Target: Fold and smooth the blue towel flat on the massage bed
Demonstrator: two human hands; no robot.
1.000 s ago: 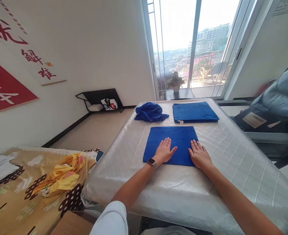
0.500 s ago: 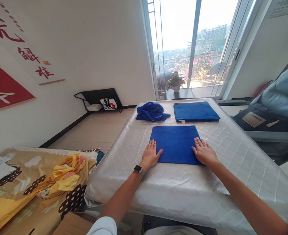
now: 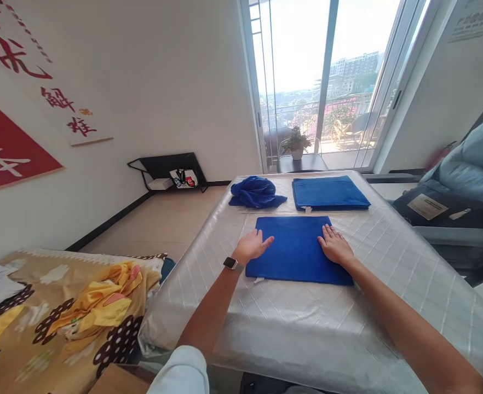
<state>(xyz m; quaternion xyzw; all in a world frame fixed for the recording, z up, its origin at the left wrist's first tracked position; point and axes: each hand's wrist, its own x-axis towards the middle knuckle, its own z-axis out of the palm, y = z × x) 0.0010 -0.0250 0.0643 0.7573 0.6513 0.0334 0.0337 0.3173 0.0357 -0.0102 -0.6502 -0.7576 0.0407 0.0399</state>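
Observation:
A blue folded towel lies flat on the silver quilted cover in front of me, with a small white tag poking out at its near left corner. My left hand, with a watch on the wrist, is tilted at the towel's left edge, thumb apart from the fingers and pointing inward. Flat on the right edge rests my right hand, its fingers stretched out. Beyond are a neatly folded blue towel stack at right and a crumpled blue towel at left.
The silver-covered table spans the middle. On the left, a patterned cloth bears yellow fabric. A cardboard box sits low by my left arm. A grey padded item is on the right. A potted plant stands by the window.
My left hand has turned from lying flat to tilted at the towel's edge. My right hand has shifted slightly inward and up. The towel's near left corner and its tag now show.

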